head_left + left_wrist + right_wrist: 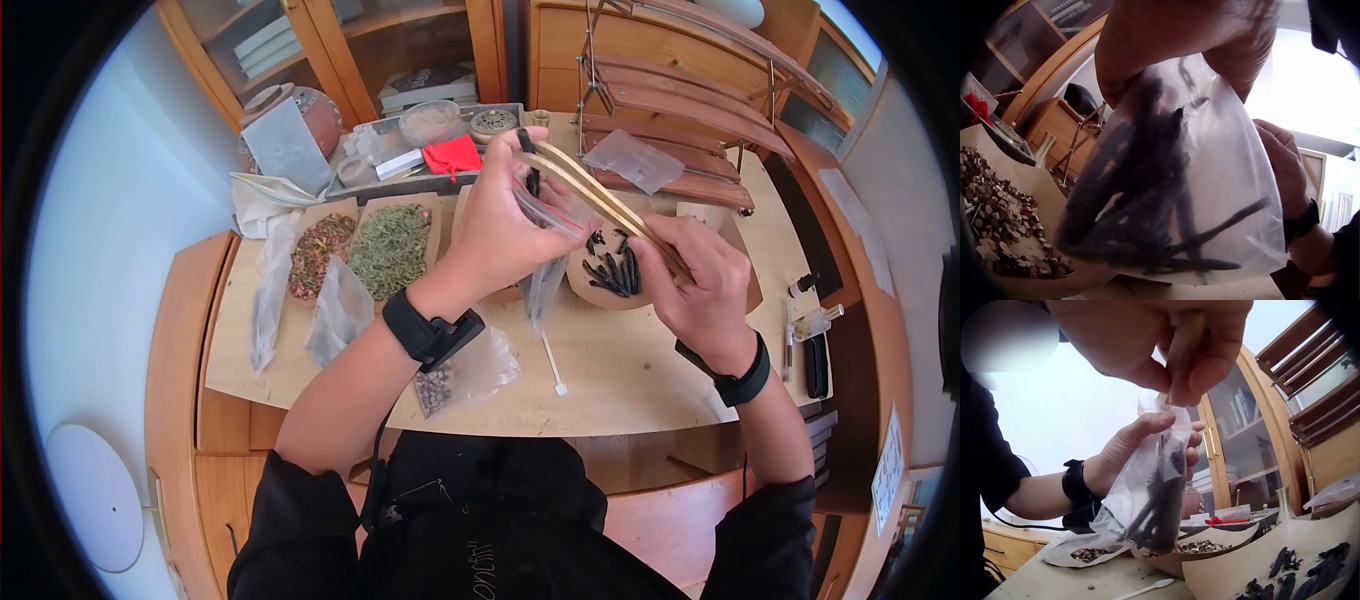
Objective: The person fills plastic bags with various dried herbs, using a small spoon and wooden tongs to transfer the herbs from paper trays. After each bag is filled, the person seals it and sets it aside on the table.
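My left hand (490, 240) grips a clear zip bag (1229, 162) near its mouth. Long, dark, shrivelled dried pieces (1135, 181) fill much of the bag, and it hangs below the fingers. With my right hand (700, 285) I hold long gold-coloured tweezers (600, 195) between thumb and fingers. Their far ends reach up to the left hand at the bag's mouth, where a dark piece (525, 140) shows. Below the tweezers, more short dark pieces (615, 275) lie in a brown paper tray (1210, 575).
Paper trays of green dried herb (390, 250) and reddish dried bits (320, 255) stand at left. A bag of small pieces (435, 390) and a white spoon (555, 375) lie in front. Behind are a red pouch (452, 155) and a slatted wooden rack (680, 100).
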`<state>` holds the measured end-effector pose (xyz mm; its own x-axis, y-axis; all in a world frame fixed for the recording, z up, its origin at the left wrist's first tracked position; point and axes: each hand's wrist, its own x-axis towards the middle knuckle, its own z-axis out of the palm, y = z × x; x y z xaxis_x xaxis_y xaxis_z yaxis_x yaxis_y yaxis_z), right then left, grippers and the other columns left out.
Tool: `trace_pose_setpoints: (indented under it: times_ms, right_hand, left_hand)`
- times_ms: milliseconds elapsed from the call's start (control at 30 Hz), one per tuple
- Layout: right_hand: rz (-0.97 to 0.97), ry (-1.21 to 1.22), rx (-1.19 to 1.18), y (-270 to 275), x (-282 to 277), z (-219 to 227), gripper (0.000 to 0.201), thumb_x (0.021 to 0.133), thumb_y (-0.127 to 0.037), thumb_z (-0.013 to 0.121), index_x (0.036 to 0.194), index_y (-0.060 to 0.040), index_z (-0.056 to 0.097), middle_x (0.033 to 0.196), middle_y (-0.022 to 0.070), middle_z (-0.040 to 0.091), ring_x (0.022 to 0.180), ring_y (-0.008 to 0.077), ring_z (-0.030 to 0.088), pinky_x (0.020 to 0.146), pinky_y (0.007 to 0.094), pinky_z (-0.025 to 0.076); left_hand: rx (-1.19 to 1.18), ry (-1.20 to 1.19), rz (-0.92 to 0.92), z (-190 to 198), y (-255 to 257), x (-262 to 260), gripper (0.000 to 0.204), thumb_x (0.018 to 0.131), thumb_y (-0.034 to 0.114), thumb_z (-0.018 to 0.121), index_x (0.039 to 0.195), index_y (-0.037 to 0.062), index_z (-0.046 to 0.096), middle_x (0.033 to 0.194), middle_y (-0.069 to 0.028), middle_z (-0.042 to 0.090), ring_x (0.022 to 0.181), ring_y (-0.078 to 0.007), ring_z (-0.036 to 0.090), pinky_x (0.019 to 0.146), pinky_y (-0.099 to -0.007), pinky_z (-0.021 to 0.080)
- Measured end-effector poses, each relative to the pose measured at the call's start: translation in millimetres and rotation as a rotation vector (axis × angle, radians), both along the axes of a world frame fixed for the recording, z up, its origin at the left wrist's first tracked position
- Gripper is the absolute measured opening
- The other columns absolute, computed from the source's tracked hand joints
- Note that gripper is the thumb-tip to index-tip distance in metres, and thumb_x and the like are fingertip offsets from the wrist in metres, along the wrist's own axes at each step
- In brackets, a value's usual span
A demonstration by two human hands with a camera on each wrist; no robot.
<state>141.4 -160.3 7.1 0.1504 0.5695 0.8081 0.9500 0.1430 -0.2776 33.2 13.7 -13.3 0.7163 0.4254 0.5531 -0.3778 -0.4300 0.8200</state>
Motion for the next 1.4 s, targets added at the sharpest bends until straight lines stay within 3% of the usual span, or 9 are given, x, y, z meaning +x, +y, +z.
trace_pose_setpoints:
  times_ms: [133, 267, 467, 700, 1033, 1100, 1200, 1333, 1400]
  right_hand:
    - [-0.017, 0.008, -0.027, -10, 10, 2, 0.013, 0.078, -0.006, 0.072, 0.088, -0.0003, 0.067, 0.07, 0.0102, 0.063, 0.052, 0.0197, 0.057, 0.049, 0.0293, 0.045]
    - [-0.114, 0.409, -0.104, -18, 28, 5, 0.015, 0.08, -0.011, 0.07, 0.088, 0.0017, 0.068, 0.063, 0.0119, 0.062, 0.052, 0.0154, 0.056, 0.049, 0.0266, 0.042]
    - [-0.262, 0.619, -0.805, -18, 52, -16, 0.021, 0.081, -0.013, 0.063, 0.072, 0.0053, 0.068, 0.054, 0.0107, 0.06, 0.048, 0.0157, 0.062, 0.048, 0.0281, 0.047]
    - [-0.238, 0.552, -0.871, 4, 55, -14, 0.03, 0.082, -0.012, 0.062, 0.063, 0.0103, 0.063, 0.048, 0.0129, 0.057, 0.04, 0.0176, 0.06, 0.043, 0.0266, 0.049]
    - [-0.23, 0.483, -0.932, 9, 48, -12, 0.024, 0.078, -0.014, 0.067, 0.068, 0.0079, 0.066, 0.053, 0.0128, 0.06, 0.043, 0.0182, 0.059, 0.045, 0.0307, 0.047]
    - [-0.185, 0.214, -0.811, 8, 52, -21, 0.017, 0.073, -0.008, 0.064, 0.066, 0.0074, 0.065, 0.057, 0.0244, 0.058, 0.054, 0.0327, 0.063, 0.057, 0.0378, 0.052]
    - [-0.211, 0.148, -0.772, 8, 54, -24, 0.013, 0.07, -0.007, 0.064, 0.067, 0.0059, 0.065, 0.062, 0.0274, 0.056, 0.061, 0.0387, 0.062, 0.064, 0.0404, 0.052]
    - [-0.167, 0.162, -0.683, 6, 54, -25, 0.015, 0.072, -0.008, 0.065, 0.068, 0.0067, 0.065, 0.058, 0.0236, 0.058, 0.055, 0.032, 0.063, 0.058, 0.0385, 0.052]
    - [-0.232, 0.524, -0.764, 2, 51, -15, 0.019, 0.076, -0.01, 0.064, 0.065, 0.0059, 0.066, 0.054, 0.0151, 0.059, 0.048, 0.0203, 0.06, 0.048, 0.0331, 0.048]
  left_hand:
    - [-0.049, 0.035, 0.0, 2, -1, -2, 0.075, 0.07, 0.006, 0.081, 0.13, 0.0041, 0.036, 0.088, -0.0005, 0.055, 0.078, -0.0067, 0.05, 0.067, -0.0214, 0.045]
    - [0.068, 0.062, 0.08, -1, 2, -3, 0.072, 0.072, 0.009, 0.081, 0.129, 0.0023, 0.037, 0.087, -0.0003, 0.055, 0.08, -0.0074, 0.051, 0.071, -0.0226, 0.045]
    - [-0.013, 0.004, 0.046, 0, 2, -3, 0.066, 0.074, 0.011, 0.079, 0.124, 0.0021, 0.037, 0.083, -0.0023, 0.055, 0.077, -0.0091, 0.052, 0.072, -0.0243, 0.046]
    - [-0.103, -0.032, 0.011, 0, 2, -3, 0.051, 0.085, 0.001, 0.067, 0.127, 0.0003, 0.039, 0.089, -0.0022, 0.058, 0.086, -0.0098, 0.056, 0.08, -0.0266, 0.048]
    - [-0.037, -0.034, 0.028, 0, 3, -4, 0.07, 0.073, 0.014, 0.081, 0.124, -0.0016, 0.036, 0.083, -0.0027, 0.055, 0.077, -0.0081, 0.052, 0.071, -0.0234, 0.046]
    - [-0.02, -0.029, 0.034, -2, 4, -3, 0.071, 0.073, 0.015, 0.081, 0.124, -0.0021, 0.035, 0.083, -0.0027, 0.055, 0.077, -0.008, 0.051, 0.071, -0.0232, 0.046]
    - [-0.037, -0.019, 0.024, -4, 3, -2, 0.071, 0.073, 0.015, 0.081, 0.124, -0.0021, 0.035, 0.084, -0.0029, 0.055, 0.077, -0.0081, 0.051, 0.072, -0.023, 0.046]
    - [-0.076, -0.016, -0.009, -5, 2, -2, 0.073, 0.072, 0.016, 0.082, 0.125, -0.0023, 0.034, 0.084, -0.0031, 0.055, 0.077, -0.0082, 0.051, 0.072, -0.0232, 0.046]
    - [-0.075, -0.02, -0.012, -5, 2, -3, 0.074, 0.072, 0.016, 0.082, 0.125, -0.0024, 0.034, 0.084, -0.0031, 0.055, 0.077, -0.0084, 0.051, 0.072, -0.0236, 0.046]
